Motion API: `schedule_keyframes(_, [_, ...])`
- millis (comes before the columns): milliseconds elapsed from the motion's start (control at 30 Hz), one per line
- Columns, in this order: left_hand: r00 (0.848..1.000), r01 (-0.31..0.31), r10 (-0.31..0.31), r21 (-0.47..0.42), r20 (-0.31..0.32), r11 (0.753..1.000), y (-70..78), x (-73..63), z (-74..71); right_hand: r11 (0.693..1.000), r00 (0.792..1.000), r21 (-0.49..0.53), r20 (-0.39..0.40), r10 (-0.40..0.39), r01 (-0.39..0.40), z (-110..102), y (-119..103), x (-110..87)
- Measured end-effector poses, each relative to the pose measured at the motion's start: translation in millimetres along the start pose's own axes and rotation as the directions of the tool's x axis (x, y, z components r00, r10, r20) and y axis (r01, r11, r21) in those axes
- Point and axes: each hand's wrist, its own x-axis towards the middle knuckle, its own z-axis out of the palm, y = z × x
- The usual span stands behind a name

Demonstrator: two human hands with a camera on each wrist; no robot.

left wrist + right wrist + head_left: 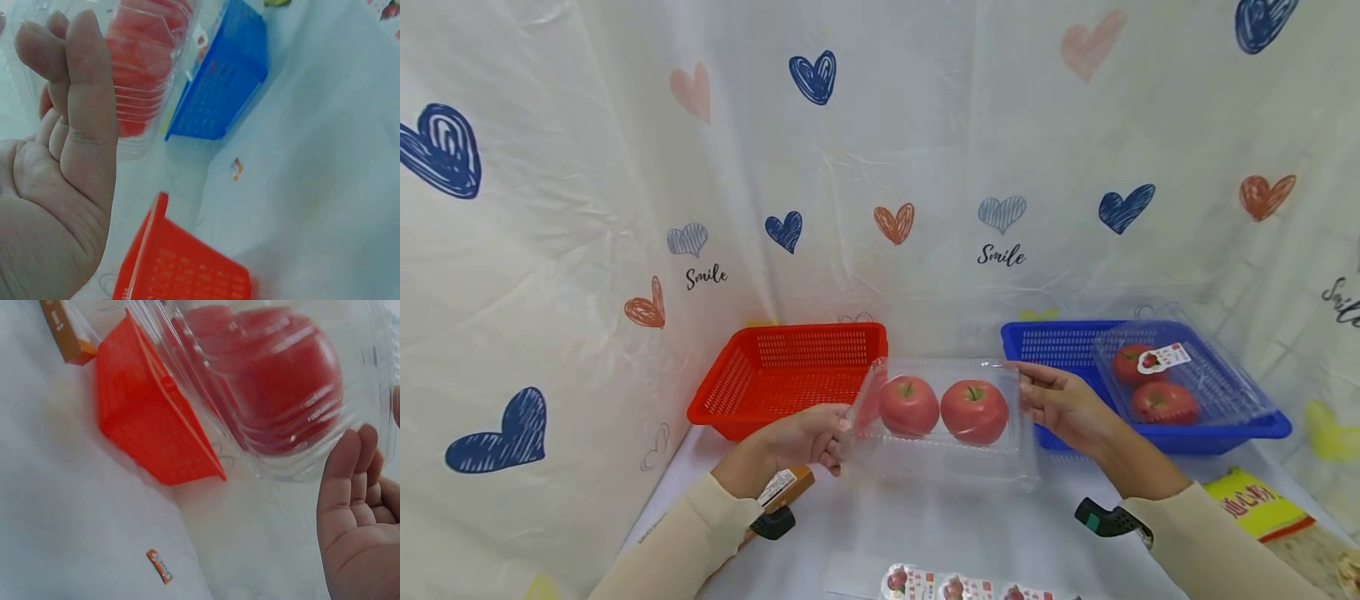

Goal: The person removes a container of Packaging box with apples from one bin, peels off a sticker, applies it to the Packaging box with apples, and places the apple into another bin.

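Note:
A clear plastic clamshell box [955, 471] with two red apples [974, 412] in it is held up above the white table. My left hand [808, 435] grips its left end, thumb on the near side. At the opposite end, my right hand [1063, 408] pinches the edge between thumb and fingers. In the left wrist view, fingers [87, 81] lie along the ridged plastic wall. The right wrist view has fingertips [344, 453] at the box's lower corner, with red fruit showing through the plastic.
A red basket [782, 329] stands behind on the left. The blue basket [1045, 333] at right holds another clear box of apples with a label [1163, 358]. A sticker strip [966, 588] lies in front, a yellow bag [1255, 504] at right, a brown box [793, 487] under the left forearm.

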Motion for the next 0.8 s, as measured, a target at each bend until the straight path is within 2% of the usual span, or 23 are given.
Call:
schedule_keyframes(67, [0.999, 0.025, -0.025, -0.004, -0.045, 1.000, -1.2, -0.9, 5.0, 1.000, 1.000, -0.003, -0.019, 0.001, -0.001, 0.8, 0.0, -2.4])
schedule_keyframes(167, [0.996, 0.045, -0.046, -0.015, -0.071, 0.999, -3.1, -0.8, 11.5, 1.000, 0.999, 0.000, -0.049, 0.000, 0.000, 4.3, -0.4, -6.0])
schedule_keyframes(333, [0.998, 0.050, -0.050, -0.001, -0.045, 0.999, -12.2, 0.7, 16.6, 0.999, 0.998, -0.044, -0.058, -0.003, 0.001, 7.4, 3.2, -14.1])
schedule_keyframes(467, [0.996, 0.083, -0.084, -0.025, -0.019, 0.996, -22.1, 2.3, 19.6, 0.994, 0.995, -0.106, -0.093, 0.023, -0.033, 7.8, 11.2, -25.4])
schedule_keyframes(667, [0.986, 0.159, -0.161, -0.050, -0.045, 0.986, -33.6, 3.3, 26.6, 0.979, 0.983, -0.188, -0.179, 0.038, -0.072, 10.4, 20.9, -36.9])
schedule_keyframes(800, [0.978, 0.191, -0.194, -0.041, -0.082, 0.981, -40.6, 3.2, 30.6, 0.967, 0.962, -0.223, -0.265, 0.061, -0.122, 15.1, 24.9, -40.7])
